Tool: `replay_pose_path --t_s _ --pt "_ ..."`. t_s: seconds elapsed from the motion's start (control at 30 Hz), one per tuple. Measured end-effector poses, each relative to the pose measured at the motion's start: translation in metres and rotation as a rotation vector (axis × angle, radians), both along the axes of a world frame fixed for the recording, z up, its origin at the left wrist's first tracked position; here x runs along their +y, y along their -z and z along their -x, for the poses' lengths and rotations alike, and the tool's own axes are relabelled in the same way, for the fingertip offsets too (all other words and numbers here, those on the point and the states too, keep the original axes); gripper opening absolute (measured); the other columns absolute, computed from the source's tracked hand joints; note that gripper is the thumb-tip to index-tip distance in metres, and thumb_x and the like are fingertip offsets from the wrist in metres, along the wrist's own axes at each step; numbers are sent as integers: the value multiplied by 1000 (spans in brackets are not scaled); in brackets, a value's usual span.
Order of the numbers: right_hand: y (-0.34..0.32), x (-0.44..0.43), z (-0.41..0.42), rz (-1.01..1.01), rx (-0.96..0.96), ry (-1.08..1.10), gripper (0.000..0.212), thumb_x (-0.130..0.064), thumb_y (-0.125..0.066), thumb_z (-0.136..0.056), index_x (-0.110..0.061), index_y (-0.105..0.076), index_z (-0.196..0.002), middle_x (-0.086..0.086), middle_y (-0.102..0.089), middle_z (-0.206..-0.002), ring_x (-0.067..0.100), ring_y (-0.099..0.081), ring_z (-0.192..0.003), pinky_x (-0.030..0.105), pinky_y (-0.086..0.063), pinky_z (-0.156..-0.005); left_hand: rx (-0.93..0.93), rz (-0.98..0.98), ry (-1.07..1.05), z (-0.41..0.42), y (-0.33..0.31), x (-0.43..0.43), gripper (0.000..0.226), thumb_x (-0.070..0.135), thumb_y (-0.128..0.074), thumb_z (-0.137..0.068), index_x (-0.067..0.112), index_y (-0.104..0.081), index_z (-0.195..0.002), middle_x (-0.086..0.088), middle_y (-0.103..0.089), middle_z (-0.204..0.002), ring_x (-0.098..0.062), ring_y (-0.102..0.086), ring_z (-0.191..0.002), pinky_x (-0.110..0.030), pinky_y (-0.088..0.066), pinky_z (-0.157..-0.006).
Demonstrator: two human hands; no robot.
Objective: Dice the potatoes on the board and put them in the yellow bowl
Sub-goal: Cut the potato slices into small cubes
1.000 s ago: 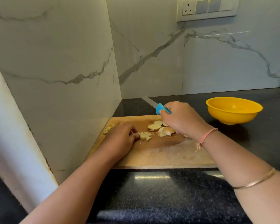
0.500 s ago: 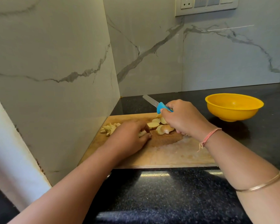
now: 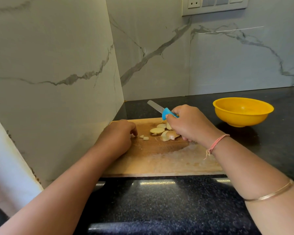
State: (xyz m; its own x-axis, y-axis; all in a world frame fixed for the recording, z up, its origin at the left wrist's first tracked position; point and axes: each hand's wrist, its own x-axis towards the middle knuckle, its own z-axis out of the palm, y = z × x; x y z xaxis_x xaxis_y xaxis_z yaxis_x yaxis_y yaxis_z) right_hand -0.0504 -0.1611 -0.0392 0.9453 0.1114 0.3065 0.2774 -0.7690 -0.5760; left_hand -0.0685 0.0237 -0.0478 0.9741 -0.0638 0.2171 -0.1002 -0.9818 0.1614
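Observation:
A wooden cutting board (image 3: 159,160) lies on the black counter. Potato slices (image 3: 157,130), some with skin, lie at its far middle, and two small diced bits (image 3: 144,137) lie just left of them. My left hand (image 3: 117,134) rests cupped on the board's far left, fingertips touching the wood beside the diced bits; whatever lies under it is hidden. My right hand (image 3: 188,124) grips a blue-handled knife (image 3: 165,113) over the slices, blade pointing up and to the left. The yellow bowl (image 3: 243,106) stands to the right, nothing visible inside.
A marble wall runs close along the board's left side and another along the back. The black counter (image 3: 270,141) stretches right of the board around the bowl. A switch panel (image 3: 215,5) sits high on the back wall.
My left hand has slid left across the board from the middle, leaving two diced bits behind and covering the small pile at the far left. My right hand with the knife has hardly moved.

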Motion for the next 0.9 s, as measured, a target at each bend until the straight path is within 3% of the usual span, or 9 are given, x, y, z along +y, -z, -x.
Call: replay_pose_path --t_s 0.17,0.27,0.4,0.67,0.8,0.9 --pt "0 -1 0 -5 -3 -6 30 -29 -41 -98 -14 -57 -119 -1 -53 -68 8 -46 -52 18 -34 -45 -98 46 149 -1 2 -19 20 23 -53 -96 22 -64 -112 4 -60 -111 -9 -53 -96 -20 -42 -76" --pt "0 -1 1 -1 4 -6 30 -29 -41 -98 -14 -56 -119 -1 -52 -68 7 -46 -52 18 -33 -45 -79 46 208 -8 6 -27 21 28 -56 -94 22 -63 -113 5 -57 -109 -9 -54 -95 -22 -48 -81" --pt "0 -1 0 3 4 3 31 -29 -41 -98 -14 -56 -120 -2 -51 -69 7 -45 -54 18 -34 -46 -79 43 189 -19 9 -33 13 33 -58 -93 24 -58 -102 7 -51 -98 -8 -50 -84 -18 -45 -69" --pt "0 -3 -2 8 16 9 32 -30 -41 -98 -14 -56 -121 -2 -51 -70 7 -45 -55 17 -34 -47 -69 159 116 -25 12 -33 12 14 -58 -91 23 -51 -94 4 -50 -95 -11 -49 -78 -20 -46 -69" --pt "1 -3 -2 11 14 9 33 -31 -40 -98 -14 -55 -122 -2 -50 -69 7 -45 -54 17 -34 -46 -123 1 123 -18 15 -17 12 13 -47 -95 25 -48 -96 3 -46 -101 -12 -46 -86 -22 -40 -71" --pt "0 -3 -2 20 13 2 32 -31 -40 -98 -14 -55 -121 -2 -51 -68 8 -45 -53 18 -35 -46 -152 -136 -13 -18 16 -5 17 11 -42 -96 21 -52 -106 -2 -48 -111 -18 -46 -98 -27 -42 -81"
